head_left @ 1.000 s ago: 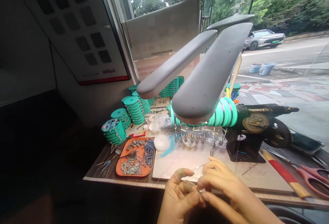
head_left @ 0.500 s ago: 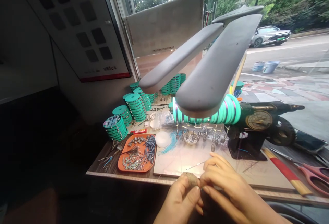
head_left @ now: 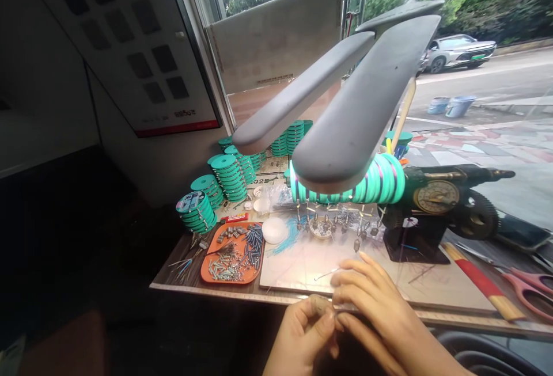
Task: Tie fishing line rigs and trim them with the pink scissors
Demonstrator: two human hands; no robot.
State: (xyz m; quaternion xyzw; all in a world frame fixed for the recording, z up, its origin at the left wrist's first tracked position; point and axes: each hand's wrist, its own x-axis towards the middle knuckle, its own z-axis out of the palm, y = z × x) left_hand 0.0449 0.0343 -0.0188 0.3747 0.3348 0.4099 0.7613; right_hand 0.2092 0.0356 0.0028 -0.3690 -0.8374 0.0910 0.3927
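In front of the table edge my left hand (head_left: 302,330) is closed in a pinch, thumb against index finger; a greyish-brown wrap shows on that finger. My right hand (head_left: 374,310) meets it from the right, its thumb and fingertips closed at the same spot, with the other fingers extended above. Whatever they pinch is too small and hidden to name. A thin hooked wire (head_left: 325,276) shows just beyond the fingers, over the pale board (head_left: 294,272). Beyond my right hand, dark weights with springs (head_left: 356,243) hang from a row of green spools (head_left: 386,179) on a black winding machine (head_left: 415,232).
An orange tray (head_left: 206,275) of small metal parts and tubes stands left, beside a white round dish (head_left: 275,230). Stacked green spools (head_left: 228,177) line the back left. A grey lamp (head_left: 363,111) overhangs the spools. Scissors (head_left: 525,289) and a red-wrapped stick (head_left: 479,281) lie right.
My right hand has shifted slightly left and its fingers now lie more over the left hand's fingertips. Both hands stay together in the pinch. The view has shifted slightly.
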